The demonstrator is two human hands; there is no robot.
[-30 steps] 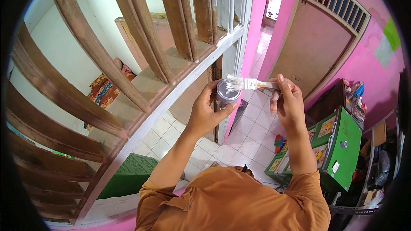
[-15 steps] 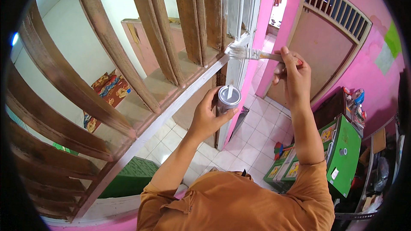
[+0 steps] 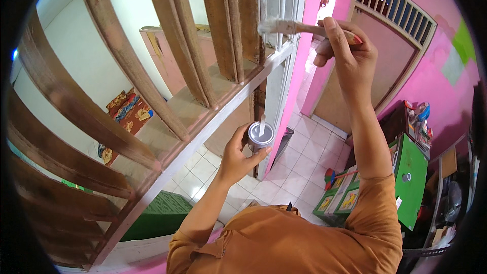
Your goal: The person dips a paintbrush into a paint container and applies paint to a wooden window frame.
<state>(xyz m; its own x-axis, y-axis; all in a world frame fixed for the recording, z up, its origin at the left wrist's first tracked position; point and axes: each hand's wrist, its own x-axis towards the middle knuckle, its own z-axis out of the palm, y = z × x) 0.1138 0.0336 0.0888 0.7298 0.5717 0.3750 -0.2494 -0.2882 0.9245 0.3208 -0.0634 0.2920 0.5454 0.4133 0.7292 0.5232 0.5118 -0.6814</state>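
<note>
in the upper right of the frame we are raising our right hand (image 3: 345, 50), its fingers (image 3: 332, 30) closing around the reddish handle of a flat paintbrush with pale, paint-loaded bristles (image 3: 284, 27). the brush is lying roughly level, its bristles pointing toward the left and touching the side of a brown upright wooden baluster (image 3: 251, 15) near the top centre. more brown slats of the same railing are fanning out across the left half of the frame, all standing on a pale unpainted wooden rail (image 3: 213, 116) that is running diagonally from the lower left up to the centre.

near the middle of the frame, just below that rail, we are holding a small round silver paint tin (image 3: 260, 135) in our left hand (image 3: 238, 160). the fingers are wrapping around its side, the thumb resting against its wall, and the open top is showing whitish paint inside. the tin and the brush are well apart.

our orange sleeves (image 3: 284, 243) are filling the bottom of the frame. below us a white tiled floor (image 3: 299, 172) is showing, with a green cabinet (image 3: 411, 182) at the lower right and pink walls (image 3: 436, 86) on the right.
</note>
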